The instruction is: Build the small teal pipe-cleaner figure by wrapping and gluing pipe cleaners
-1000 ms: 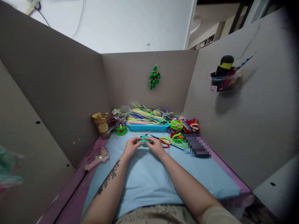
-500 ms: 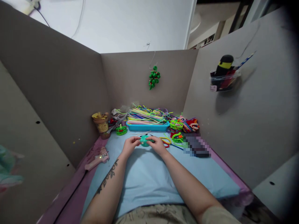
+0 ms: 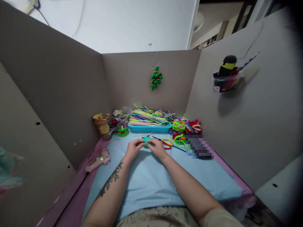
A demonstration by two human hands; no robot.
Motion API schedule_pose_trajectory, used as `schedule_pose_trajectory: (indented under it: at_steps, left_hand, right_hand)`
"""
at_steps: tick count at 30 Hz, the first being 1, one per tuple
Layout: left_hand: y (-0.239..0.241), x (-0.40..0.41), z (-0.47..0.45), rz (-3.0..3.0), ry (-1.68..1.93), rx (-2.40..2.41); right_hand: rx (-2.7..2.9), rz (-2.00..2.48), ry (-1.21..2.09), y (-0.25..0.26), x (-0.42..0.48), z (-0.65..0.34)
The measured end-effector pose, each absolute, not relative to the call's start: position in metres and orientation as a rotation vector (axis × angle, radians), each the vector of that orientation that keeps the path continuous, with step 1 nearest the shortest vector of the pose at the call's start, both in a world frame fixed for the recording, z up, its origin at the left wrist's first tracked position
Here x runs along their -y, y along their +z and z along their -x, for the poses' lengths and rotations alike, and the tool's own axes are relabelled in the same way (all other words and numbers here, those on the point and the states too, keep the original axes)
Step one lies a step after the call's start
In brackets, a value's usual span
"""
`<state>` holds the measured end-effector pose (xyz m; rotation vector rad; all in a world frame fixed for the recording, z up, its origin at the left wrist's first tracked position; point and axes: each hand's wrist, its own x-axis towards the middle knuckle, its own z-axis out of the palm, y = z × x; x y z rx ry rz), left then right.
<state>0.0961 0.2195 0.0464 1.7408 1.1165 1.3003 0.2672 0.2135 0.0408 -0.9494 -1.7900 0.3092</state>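
Between my two hands is a small teal fuzzy piece point(image 3: 147, 142), which looks like coiled pipe cleaner; its exact shape is partly covered by my fingers. My left hand point(image 3: 134, 148) pinches its left side. My right hand point(image 3: 157, 147) grips it from the right, thumb and fingers closed on it. Close to my right hand lie scissors point(image 3: 168, 143) with red and yellow handles, their dark blades pointing left. A thin pale stem point(image 3: 149, 135) rests just beyond the piece.
Behind my hands a blue tray point(image 3: 150, 128) is heaped with colourful pipe cleaners point(image 3: 149, 116). A green frog-like craft point(image 3: 123, 131) sits left of it. At right are a fuzzy green craft point(image 3: 180, 139) and a blurred dark device point(image 3: 199, 147). A pink glue gun point(image 3: 98, 162) lies at left.
My hands have drawn closer together around the teal piece, covering more of it. My right hand has shifted slightly left, so more of the scissors shows.
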Motion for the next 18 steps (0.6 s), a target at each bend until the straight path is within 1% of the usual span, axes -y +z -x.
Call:
schedule_pose_trajectory:
  at_steps: [8,18]
  left_hand:
    - [0.0529,-0.2180,-0.0941,-1.676,1.295,-1.136]
    - [0.0492,-0.2194,-0.0958,-1.659,1.289,-1.085]
  right_hand:
    - [1.788,0.950,0.300,0.0437,-0.2132,-0.2688]
    - [1.779,0.957,0.352,0.0449,-0.2110,-0.2674]
